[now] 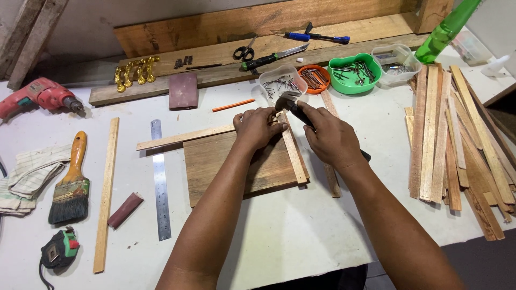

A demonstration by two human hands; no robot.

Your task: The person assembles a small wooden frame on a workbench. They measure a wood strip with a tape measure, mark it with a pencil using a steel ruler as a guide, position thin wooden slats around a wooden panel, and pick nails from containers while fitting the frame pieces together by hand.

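Note:
A brown wooden board [226,164] lies flat on the white table, with thin wood strips along its far edge [177,138] and right edge [294,156]. My left hand [258,128] rests at the board's far right corner, fingers pinched together where the two strips meet; what they pinch is too small to tell. My right hand [330,138] grips the black handle of a hammer [290,102], whose metal head hangs just above that corner, close to my left fingers.
Clear [282,83], orange [314,79] and green [353,72] tubs of nails stand behind the board. A stack of wood strips [457,139] lies at the right. Steel ruler [159,182], long strip [106,193], paintbrush [71,185], tape measure [59,251] and red drill [40,96] are at the left.

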